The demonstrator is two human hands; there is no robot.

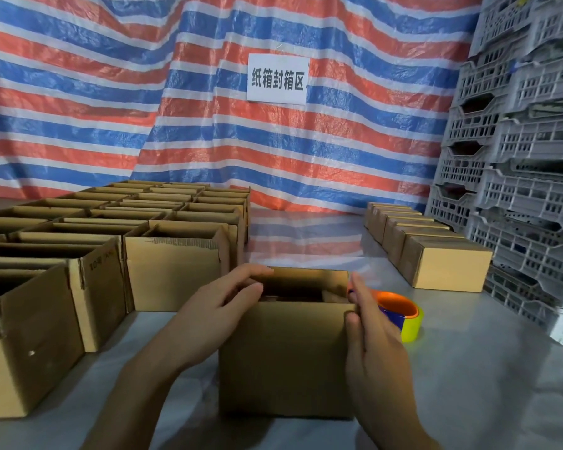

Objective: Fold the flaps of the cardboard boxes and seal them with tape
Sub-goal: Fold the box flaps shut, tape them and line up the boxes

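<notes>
Brown cardboard everywhere on this one. The cardboard box you're working on sits dead centre on the grey table, right in front of you. Its top is open and the inside is too dark to make out.

Your left hand lies over the box's left rim, fingers mostly straight and only a little bent, tips reaching in over the opening. Your right hand is flat against the right wall with the fingers long and together, and the thumb presses the near top corner.

The tape roll, orange core with yellowish tape, lies just beside the box on the right, and your right hand hides part of it.

To your left a whole block of open boxes crowds in close to that hand. On the right, a row of closed boxes runs toward the stacked grey plastic crates. Behind it all hangs a red, white and blue striped tarp with a white paper sign.
</notes>
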